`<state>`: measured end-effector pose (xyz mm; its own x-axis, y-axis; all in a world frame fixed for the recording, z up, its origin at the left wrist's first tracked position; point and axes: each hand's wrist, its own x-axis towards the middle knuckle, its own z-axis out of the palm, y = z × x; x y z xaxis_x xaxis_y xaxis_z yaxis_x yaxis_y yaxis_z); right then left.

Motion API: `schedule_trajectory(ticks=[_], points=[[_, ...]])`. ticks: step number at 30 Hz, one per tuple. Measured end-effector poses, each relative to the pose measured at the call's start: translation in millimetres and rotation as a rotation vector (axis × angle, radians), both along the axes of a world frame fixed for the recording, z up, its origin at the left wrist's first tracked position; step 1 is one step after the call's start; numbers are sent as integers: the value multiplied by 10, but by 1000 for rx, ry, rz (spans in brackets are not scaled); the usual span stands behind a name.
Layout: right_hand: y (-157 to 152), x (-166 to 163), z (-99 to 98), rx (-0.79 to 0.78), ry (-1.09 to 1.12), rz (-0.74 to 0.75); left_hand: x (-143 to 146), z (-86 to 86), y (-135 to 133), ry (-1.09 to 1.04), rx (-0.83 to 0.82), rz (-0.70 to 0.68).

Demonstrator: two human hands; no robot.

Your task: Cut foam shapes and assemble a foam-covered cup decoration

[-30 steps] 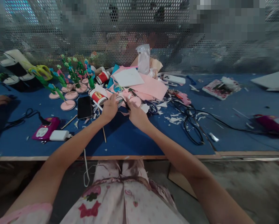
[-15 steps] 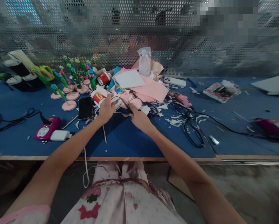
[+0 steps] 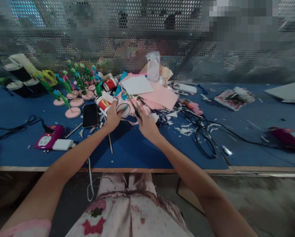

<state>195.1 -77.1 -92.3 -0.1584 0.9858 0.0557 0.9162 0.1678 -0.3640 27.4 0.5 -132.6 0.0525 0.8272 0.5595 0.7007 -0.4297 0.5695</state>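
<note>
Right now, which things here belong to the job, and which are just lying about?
Seemingly in use:
- round dark-rimmed piece, in the left hand
- slim tool, perhaps scissors, in the right hand

Probably just lying about:
- black phone
- white phone
- purple box

the bare left arm (image 3: 63, 172), uncovered below its sleeve, reaches in from the lower left of the head view, bends at the elbow and slants inward to a nearly straight wrist. the bare, ungloved left hand (image 3: 113, 116) is curled in a grip, fingers drawn together. the bare right arm (image 3: 186, 161) mirrors it from the lower right, elbow bent outward. the bare, ungloved right hand (image 3: 147, 125) is folded in a grip too (finer finger detail is too small to tell). the hands are near each other, apart.
</note>
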Motion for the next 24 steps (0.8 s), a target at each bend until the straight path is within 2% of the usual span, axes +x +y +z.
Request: schedule_trajectory(ticks=[12, 19, 24], points=[[-28, -70, 11, -8, -99, -57, 76, -106, -48, 237, 112, 2], [86, -6, -34, 33, 28, -9, 109, -64, -91, 330, 31, -16], [130, 10, -84, 75, 106, 14, 129, -78, -78, 347, 83, 32]])
